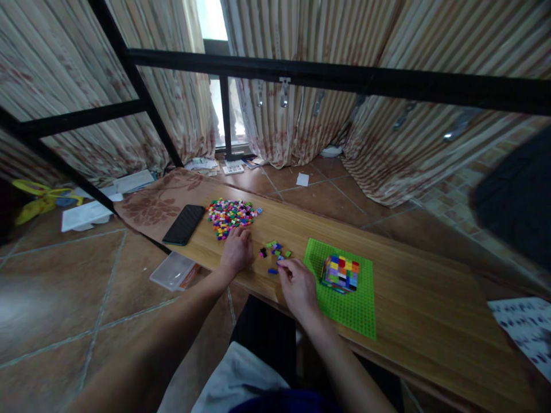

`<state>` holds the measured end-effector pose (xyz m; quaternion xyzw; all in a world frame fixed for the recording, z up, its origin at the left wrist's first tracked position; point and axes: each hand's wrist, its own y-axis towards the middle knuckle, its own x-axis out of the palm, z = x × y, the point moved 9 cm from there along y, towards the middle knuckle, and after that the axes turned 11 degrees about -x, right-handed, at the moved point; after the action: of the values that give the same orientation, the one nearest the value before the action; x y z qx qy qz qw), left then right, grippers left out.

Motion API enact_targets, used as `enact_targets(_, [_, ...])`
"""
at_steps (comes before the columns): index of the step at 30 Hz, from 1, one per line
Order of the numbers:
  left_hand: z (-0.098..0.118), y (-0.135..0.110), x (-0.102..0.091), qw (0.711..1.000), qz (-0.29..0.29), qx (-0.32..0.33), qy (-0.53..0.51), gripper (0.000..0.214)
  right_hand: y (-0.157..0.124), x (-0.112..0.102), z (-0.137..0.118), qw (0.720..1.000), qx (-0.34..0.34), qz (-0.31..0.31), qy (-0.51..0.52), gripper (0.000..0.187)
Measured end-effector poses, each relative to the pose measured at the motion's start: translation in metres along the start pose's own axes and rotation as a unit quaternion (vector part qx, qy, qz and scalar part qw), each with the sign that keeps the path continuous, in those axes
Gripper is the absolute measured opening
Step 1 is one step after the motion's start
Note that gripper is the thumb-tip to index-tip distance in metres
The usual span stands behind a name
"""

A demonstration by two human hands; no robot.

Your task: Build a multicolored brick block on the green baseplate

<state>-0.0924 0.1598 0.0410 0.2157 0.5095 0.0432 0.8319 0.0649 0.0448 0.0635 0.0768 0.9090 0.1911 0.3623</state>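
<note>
My left hand [237, 250] rests with curled fingers at the near edge of a large heap of small multicoloured building bricks [230, 215]. Whatever those fingers may hold is hidden. Over a smaller scatter of bricks [275, 246], my right hand [298, 284] pinches a tiny purple-pink building brick [279, 264] at its fingertips. A dark blue brick [272, 271] lies just left of those fingertips. To the right, a green studded baseplate [348, 314] carries a block-shaped build of many colours [341, 274], several layers high.
The bricks and baseplate are on a long wooden bench [430, 292]. A black phone [184, 224] lies left of the heap, beside a brown patterned cloth [150, 198]. A clear plastic lid [173, 271] is on the tiled floor below. A black metal rail [322, 73] crosses beyond the bench.
</note>
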Motion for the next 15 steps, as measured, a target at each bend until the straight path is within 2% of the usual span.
enact_targets(4, [0.002,0.000,-0.001,1.000,-0.003,0.001,-0.002,0.022,0.022,0.021,-0.008,0.993,-0.021,-0.056,-0.105,0.018])
enact_targets(8, [0.002,0.000,-0.002,1.000,-0.004,-0.002,0.002,0.021,0.037,0.035,-0.010,0.977,-0.007,-0.096,-0.189,0.015])
enact_targets(15, [0.001,0.000,-0.002,1.000,0.005,0.008,0.003,0.022,0.043,0.047,-0.010,0.960,0.007,-0.119,-0.254,0.020])
